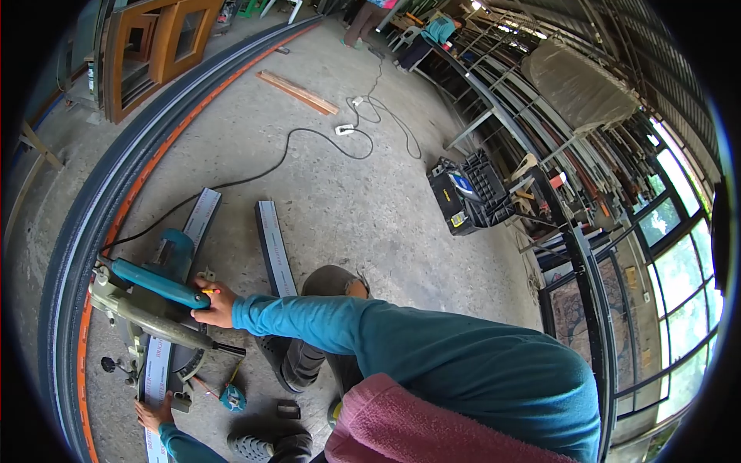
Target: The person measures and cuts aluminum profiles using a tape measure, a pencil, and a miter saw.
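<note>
A teal miter saw (158,282) stands on the concrete floor at the left, with a long profile covered in printed film (158,363) lying through it. My right hand (218,303) is wrapped round the saw's handle, with a small red and yellow item at its fingers. Lower down, my left hand (156,413) lies on the profile near the saw's base, fingers spread over it. Beside the saw are a teal tape measure (232,397) and a small dark block (289,409). Another film-covered profile (275,247) lies right of the saw.
Long dark profiles with an orange edge (143,166) curve along the left. A black cable (285,147) crosses the floor. An open toolbox (471,193) stands right of centre, near metal racks (502,116). Two other people are at the back, one in teal (440,31). Wooden frames (158,46) lean upper left.
</note>
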A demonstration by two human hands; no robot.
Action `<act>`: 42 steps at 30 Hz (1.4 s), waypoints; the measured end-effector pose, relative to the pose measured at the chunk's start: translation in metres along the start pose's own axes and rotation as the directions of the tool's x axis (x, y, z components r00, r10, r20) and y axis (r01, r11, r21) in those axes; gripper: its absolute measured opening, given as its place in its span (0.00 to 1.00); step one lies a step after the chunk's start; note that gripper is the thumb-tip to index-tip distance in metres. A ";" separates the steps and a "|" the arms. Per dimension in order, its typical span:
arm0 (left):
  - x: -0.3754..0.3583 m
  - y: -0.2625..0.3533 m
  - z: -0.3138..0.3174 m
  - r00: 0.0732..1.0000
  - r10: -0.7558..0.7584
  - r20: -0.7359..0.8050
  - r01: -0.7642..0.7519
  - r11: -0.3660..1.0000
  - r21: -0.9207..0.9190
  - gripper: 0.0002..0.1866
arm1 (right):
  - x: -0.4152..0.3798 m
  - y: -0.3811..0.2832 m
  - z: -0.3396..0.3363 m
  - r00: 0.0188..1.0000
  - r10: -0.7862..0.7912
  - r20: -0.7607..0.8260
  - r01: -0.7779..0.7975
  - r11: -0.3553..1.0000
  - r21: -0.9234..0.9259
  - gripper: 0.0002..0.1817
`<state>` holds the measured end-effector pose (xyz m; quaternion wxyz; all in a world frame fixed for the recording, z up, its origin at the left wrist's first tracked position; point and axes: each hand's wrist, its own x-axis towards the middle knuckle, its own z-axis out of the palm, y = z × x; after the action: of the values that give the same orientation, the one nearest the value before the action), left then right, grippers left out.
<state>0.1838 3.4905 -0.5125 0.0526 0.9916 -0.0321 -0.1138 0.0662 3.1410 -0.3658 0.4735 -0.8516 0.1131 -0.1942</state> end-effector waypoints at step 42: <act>0.000 0.004 -0.011 0.999 0.024 0.038 -0.022 0.998 -0.051 0.60 | 0.124 -0.099 -0.015 0.904 0.272 0.330 -0.292 0.956 0.010 0.17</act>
<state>0.1863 3.4873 -0.5015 0.0781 0.9871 -0.0418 -0.1332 0.1716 3.1350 -0.2468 0.5338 -0.8321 0.1497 0.0160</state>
